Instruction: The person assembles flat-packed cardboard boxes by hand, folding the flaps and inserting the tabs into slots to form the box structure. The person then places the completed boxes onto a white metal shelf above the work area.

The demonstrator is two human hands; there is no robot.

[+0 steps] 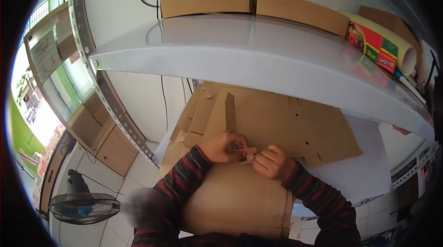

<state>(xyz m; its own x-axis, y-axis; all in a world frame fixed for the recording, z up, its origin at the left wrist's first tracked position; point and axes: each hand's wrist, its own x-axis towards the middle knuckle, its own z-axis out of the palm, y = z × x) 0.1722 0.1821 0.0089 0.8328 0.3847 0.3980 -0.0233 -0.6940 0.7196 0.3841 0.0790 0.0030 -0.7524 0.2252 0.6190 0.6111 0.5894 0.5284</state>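
Note:
A large brown die-cut cardboard sheet [272,113] with slots, tabs and small round holes lies on the white lower shelf, and its near part reaches toward my body. Over its middle, my left hand [224,147] pinches a small cardboard flap [248,150] from the left. My right hand [275,163] closes on the same small flap from the right, fingertips together. The two hands nearly meet there, and the fingers hide part of the flap. To the far side of my left hand, a narrow folded strip of the cardboard stands up.
Above the hands runs a white metal shelf [258,57] bearing long brown boxes [207,3], a red and green carton [371,46] and a pale yellow roll [406,60]. A perforated metal post [108,85] rises at left. A black fan [85,207] stands at lower left.

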